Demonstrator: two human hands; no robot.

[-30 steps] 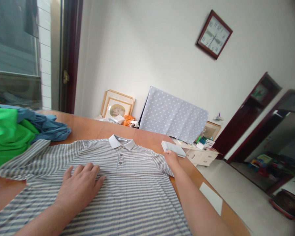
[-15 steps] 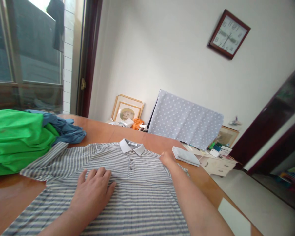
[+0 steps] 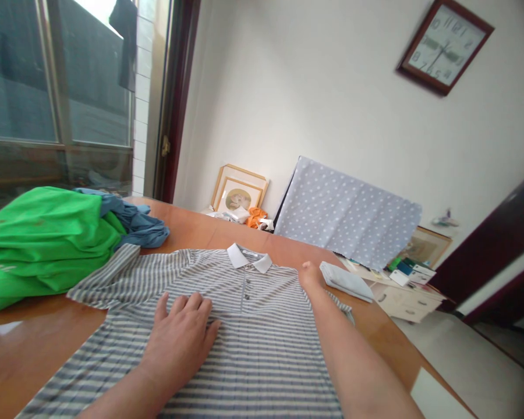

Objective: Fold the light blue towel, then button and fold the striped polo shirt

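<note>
A striped polo shirt (image 3: 262, 343) with a light collar lies spread, front up, on the brown table (image 3: 192, 227). My left hand (image 3: 181, 331) rests flat on its chest, left of the buttons, fingers apart. At the shirt's right shoulder, my right hand (image 3: 310, 276) is closed, apparently gripping the fabric there; its fingertips are hidden. Part of the right sleeve (image 3: 343, 305) shows beyond my forearm. The left sleeve (image 3: 109, 279) stretches out toward a green cloth.
The bunched green cloth (image 3: 48, 238) and a blue garment (image 3: 142, 224) lie at left. A folded grey cloth (image 3: 344, 280) sits just right of my right hand. White paper (image 3: 439, 396) lies near the table's right edge. Behind stand a dotted cover (image 3: 349, 209) and a drawer unit (image 3: 406, 302).
The camera view has turned left, so everything sits further right in the picture. My left hand stays flat on the shirt, and my right hand remains closed at the right shoulder.
</note>
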